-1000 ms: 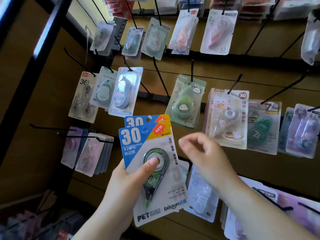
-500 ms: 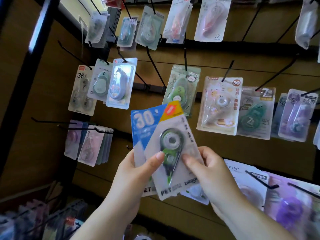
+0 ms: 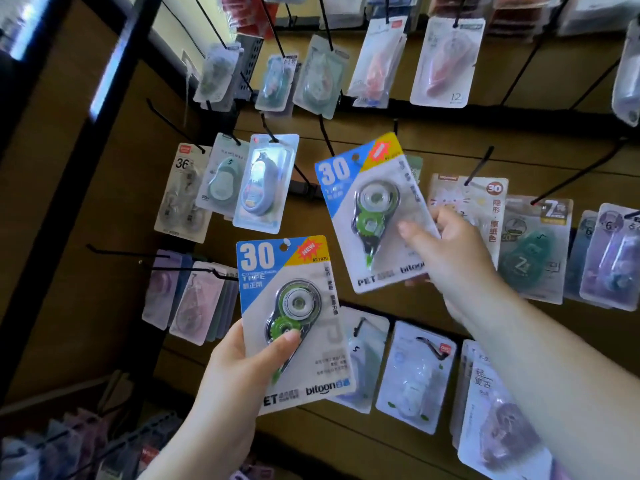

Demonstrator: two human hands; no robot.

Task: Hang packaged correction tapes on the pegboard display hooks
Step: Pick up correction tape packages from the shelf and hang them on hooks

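Daylight from upper left — glare on a hanging blister pack [image 3: 265,183]. Lower corners dim, blurred; edges bow, wide-angle. Right hand [image 3: 446,251] motion-smeared.

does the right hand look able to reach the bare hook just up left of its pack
Probably yes. The right hand holds its pack right beside the bare hook, with nothing hanging on that hook and nothing between them. The left hand and the other pack sit lower.
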